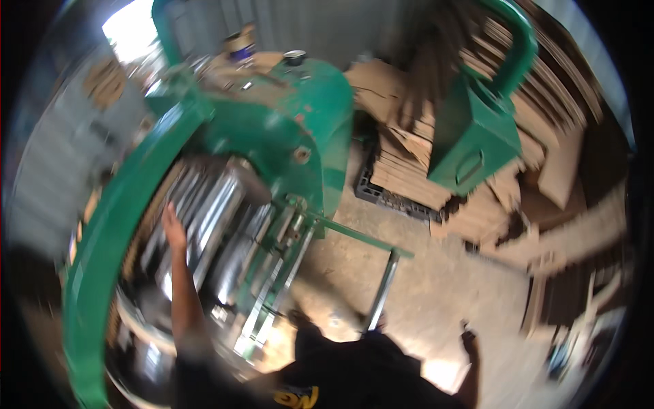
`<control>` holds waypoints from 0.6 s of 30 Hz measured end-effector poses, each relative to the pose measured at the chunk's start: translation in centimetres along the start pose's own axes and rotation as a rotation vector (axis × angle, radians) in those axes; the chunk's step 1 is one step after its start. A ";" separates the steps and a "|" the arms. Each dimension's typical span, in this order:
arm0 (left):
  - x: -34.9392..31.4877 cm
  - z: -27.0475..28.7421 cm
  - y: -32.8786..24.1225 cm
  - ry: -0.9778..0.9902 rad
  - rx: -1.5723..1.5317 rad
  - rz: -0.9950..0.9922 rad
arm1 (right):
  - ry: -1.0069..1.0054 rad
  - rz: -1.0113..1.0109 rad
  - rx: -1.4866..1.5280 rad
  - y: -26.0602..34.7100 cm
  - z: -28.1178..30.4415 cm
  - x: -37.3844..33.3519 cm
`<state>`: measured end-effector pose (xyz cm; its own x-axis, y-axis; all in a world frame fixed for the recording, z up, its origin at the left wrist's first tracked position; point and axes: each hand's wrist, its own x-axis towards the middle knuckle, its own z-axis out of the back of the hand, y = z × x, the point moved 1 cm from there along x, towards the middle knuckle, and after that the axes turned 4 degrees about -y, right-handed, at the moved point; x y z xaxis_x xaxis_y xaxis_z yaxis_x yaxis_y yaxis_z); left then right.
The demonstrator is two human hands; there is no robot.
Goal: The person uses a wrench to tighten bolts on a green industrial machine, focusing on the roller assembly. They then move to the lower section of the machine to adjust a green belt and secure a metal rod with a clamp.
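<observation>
My left hand [174, 228] reaches over the shiny metal rollers [212, 215] of a large green machine [262, 136]. Its fingers look stretched out with nothing in them; blur hides whether they touch the rollers. Out to the right, low over the floor, my right hand [469, 337] appears closed. A small dark and pale thing shows at its fingertips, too blurred to name. Beside the rollers runs a metal frame [262, 310] with bars, and a green arm carrying a metal bar [383, 290] juts out to the right.
A curved green guard [112, 235] bounds the rollers on the left. Containers, among them a dark tin [294, 57], stand on the machine top. Stacked brown cardboard [409, 170] lies on a black pallet [392, 199]. A green box-shaped housing [473, 140] hangs over it.
</observation>
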<state>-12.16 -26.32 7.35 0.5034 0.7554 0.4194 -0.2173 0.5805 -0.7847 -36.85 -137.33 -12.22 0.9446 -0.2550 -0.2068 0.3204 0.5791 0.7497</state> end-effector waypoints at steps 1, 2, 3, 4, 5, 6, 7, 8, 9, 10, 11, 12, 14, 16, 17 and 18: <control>-8.1 -3.9 -7.8 0.009 -0.163 0.000 | 0.004 0.065 0.094 -4.8 4.1 1.6; -11.6 -0.1 -9.1 -0.045 0.047 -0.258 | 0.147 -0.269 -0.151 1.9 0.4 5.9; -18.9 -1.9 -11.4 0.088 -0.087 -0.006 | -0.155 0.340 -0.553 -4.7 3.7 9.9; -24.5 -0.2 -14.7 0.190 -0.013 0.088 | -0.050 0.368 -0.518 -3.2 2.1 13.6; -30.5 1.0 -14.9 0.199 0.130 0.052 | 0.053 0.399 -0.487 0.0 0.7 17.3; -37.3 3.6 -14.1 0.265 0.445 0.013 | 0.215 0.202 -0.210 1.2 -0.4 20.5; -43.4 5.8 -12.2 0.351 0.557 0.181 | 0.262 0.206 -0.134 3.4 -2.2 23.0; -49.8 10.1 -11.2 0.451 0.529 0.428 | 0.357 0.292 -0.083 6.7 -4.8 25.3; -59.6 16.2 -1.3 0.571 0.621 0.452 | 0.428 0.325 -0.044 9.9 -7.9 26.2; -63.0 16.7 -3.5 0.790 0.619 0.985 | 0.410 0.448 0.022 15.1 -7.7 26.8; -67.1 19.3 -6.2 0.676 0.551 1.433 | 0.422 0.507 0.025 17.6 -8.4 28.0; -75.1 25.8 -7.6 0.383 -0.188 1.292 | 0.441 0.585 -0.183 22.4 -9.6 27.5; -84.7 42.8 -6.9 0.256 0.402 1.719 | 0.664 0.560 -0.230 28.4 -13.5 23.7; -85.7 41.0 -11.4 0.152 0.656 1.712 | 0.645 0.695 -0.184 30.6 -15.3 24.7; -87.7 42.6 -12.8 0.008 0.573 1.742 | 0.727 0.671 -0.221 31.7 -16.7 24.1; -90.9 44.7 -14.3 -0.086 0.501 1.813 | 0.785 0.719 -0.197 32.7 -17.9 22.3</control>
<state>-92.24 -89.69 0.85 -0.6202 0.4756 -0.6238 -0.5669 -0.8214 -0.0625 -4.03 -110.25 -3.57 0.6753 0.7208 -0.1562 -0.3877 0.5271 0.7562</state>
